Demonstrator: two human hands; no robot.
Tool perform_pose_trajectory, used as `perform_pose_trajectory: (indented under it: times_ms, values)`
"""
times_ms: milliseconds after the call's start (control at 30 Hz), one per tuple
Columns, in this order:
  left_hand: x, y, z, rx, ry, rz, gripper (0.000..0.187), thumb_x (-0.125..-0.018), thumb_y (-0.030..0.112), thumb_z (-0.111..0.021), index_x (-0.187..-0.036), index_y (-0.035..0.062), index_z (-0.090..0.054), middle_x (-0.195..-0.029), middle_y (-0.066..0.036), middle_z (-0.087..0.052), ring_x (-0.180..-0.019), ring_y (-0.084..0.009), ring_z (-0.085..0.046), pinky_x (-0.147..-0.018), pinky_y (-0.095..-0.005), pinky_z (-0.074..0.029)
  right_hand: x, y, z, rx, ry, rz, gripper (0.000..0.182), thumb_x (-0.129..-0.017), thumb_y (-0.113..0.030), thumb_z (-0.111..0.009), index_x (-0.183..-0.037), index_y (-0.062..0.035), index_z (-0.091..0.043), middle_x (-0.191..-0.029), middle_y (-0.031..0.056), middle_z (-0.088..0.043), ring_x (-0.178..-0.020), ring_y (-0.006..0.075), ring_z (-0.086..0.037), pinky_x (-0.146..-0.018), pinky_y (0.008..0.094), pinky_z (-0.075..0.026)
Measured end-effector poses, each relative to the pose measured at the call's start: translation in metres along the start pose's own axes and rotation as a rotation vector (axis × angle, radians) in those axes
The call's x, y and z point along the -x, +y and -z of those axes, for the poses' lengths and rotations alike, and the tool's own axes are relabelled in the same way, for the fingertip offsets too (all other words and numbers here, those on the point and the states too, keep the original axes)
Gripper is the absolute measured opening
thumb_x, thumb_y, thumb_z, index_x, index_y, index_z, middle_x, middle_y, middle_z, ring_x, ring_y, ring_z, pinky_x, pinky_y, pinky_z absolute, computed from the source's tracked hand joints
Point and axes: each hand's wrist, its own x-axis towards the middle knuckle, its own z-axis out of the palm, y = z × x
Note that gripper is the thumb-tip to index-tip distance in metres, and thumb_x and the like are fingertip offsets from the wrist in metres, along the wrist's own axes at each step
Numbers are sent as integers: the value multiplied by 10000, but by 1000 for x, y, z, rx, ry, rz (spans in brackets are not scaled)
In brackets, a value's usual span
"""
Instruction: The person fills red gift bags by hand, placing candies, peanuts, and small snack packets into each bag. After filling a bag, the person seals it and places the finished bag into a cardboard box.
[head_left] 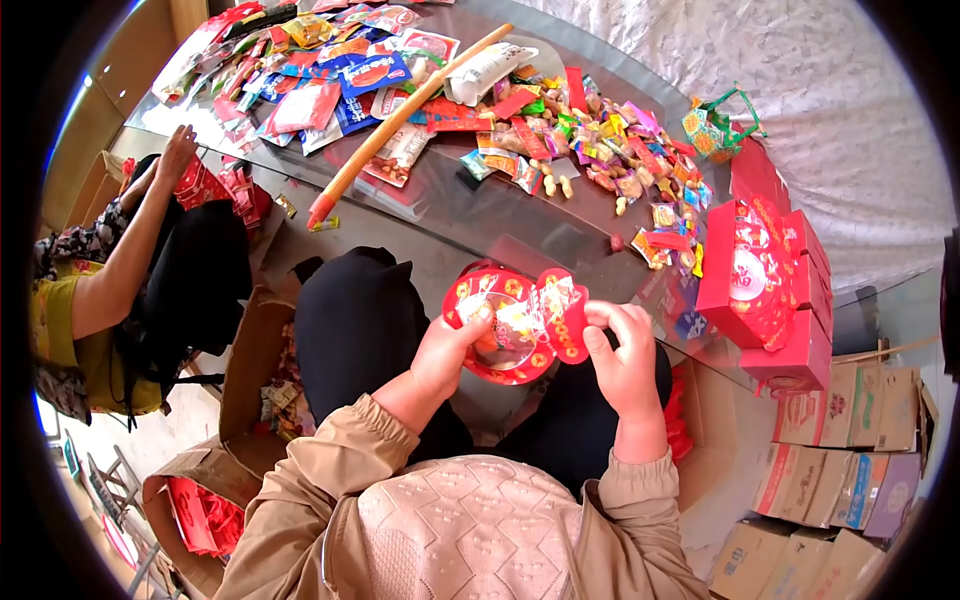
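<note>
Red, clear-windowed, rounded pouch (518, 330) is held between left grip (443, 352), clamped thumb-uppermost, and right grip (627, 355), pinching its edge; left of both, a brown cardboard box (205, 462) holds red packets (205, 515).

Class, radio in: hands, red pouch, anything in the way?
Left hand gripping red pouch. Right hand at pouch's right edge, grip unclear. Wooden stick across snacks, clear of both hands.

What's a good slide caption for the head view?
Left hand grips a patterned red bag, right hand at its edge, beside a glass table strewn with colourful packets.
</note>
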Motion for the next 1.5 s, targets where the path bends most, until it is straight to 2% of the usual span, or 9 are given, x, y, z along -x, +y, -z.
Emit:
perform_pose_trajectory:
  times_ms: [67,267,533,933,1167,1267,1300,1400,1500]
  values:
    - [0,2,-1,-11,-15,-6,168,-951,219,-713,-908,62,-669,-828,-14,-673,-770,-117,-606,-731,-281,-489,12,5,-9,-262,-44,-210,512,-1011,-299,-605,-1394,24,-499,-927,146,-709,-873,283,-665,-989,431,-416]
    - [-9,-12,18,-48,-94,8,283,-920,211,-761,-1105,13,-681,-956,-35,-712,-856,-126,-650,-794,-295,-523,11,-6,-15,-207,-265,-124,698,-1037,-253,-549,-1559,55,-203,-1350,279,-575,-1280,437,-528,-1203,548,-201]
    - [-4,-4,17,-110,-138,79,232,-914,194,-758,-1058,22,-702,-879,-30,-706,-807,-122,-640,-753,-293,-516,14,-1,-4,-412,-416,-336,927,-894,-148,-734,-1603,-35,-148,-1523,277,-414,-1345,410,-504,-1111,427,-409]
    - [-7,-9,25,-153,-197,80,171,-928,199,-736,-956,32,-704,-856,-35,-709,-791,-127,-641,-763,-293,-512,20,0,-8,-609,-463,-283,967,-938,-79,-663,-1623,-72,20,-1393,222,-558,-1198,275,-617,-1039,378,-460]
    - [-3,-3,16,-97,-181,126,234,-911,142,-748,-1095,9,-695,-950,-47,-727,-872,-140,-670,-832,-314,-541,19,-4,-16,-242,-531,-158,962,-900,-171,-713,-1609,-12,-82,-1508,300,-378,-1350,432,-447,-1133,442,-365]
    - [-1,2,11,-65,-168,118,302,-908,141,-755,-1164,0,-678,-1040,-64,-731,-936,-149,-678,-872,-327,-545,15,-11,-15,-250,-476,-224,961,-902,-178,-711,-1609,-12,-82,-1488,311,-394,-1328,450,-458,-1117,435,-385]
    - [-6,-3,16,-72,-162,121,320,-908,142,-755,-1182,-1,-671,-1068,-69,-729,-959,-152,-679,-886,-331,-545,17,-5,-18,-273,-447,-287,967,-920,-237,-727,-1612,-7,-92,-1493,277,-403,-1339,371,-487,-1125,409,-371]
    - [-6,-3,16,-65,-156,117,339,-912,143,-751,-1204,-2,-661,-1102,-76,-727,-985,-158,-681,-908,-337,-543,13,-12,-17,-83,-429,-189,938,-909,-227,-695,-1605,-16,-102,-1413,282,-515,-1289,458,-508,-1182,531,-264]
    - [-6,-3,13,-34,-172,116,339,-914,140,-746,-1209,-3,-657,-1112,-79,-726,-992,-159,-681,-910,-339,-544,11,-18,-20,-62,-505,-150,935,-916,-244,-679,-1605,-25,-86,-1280,238,-643,-1256,379,-582,-1197,612,-148]
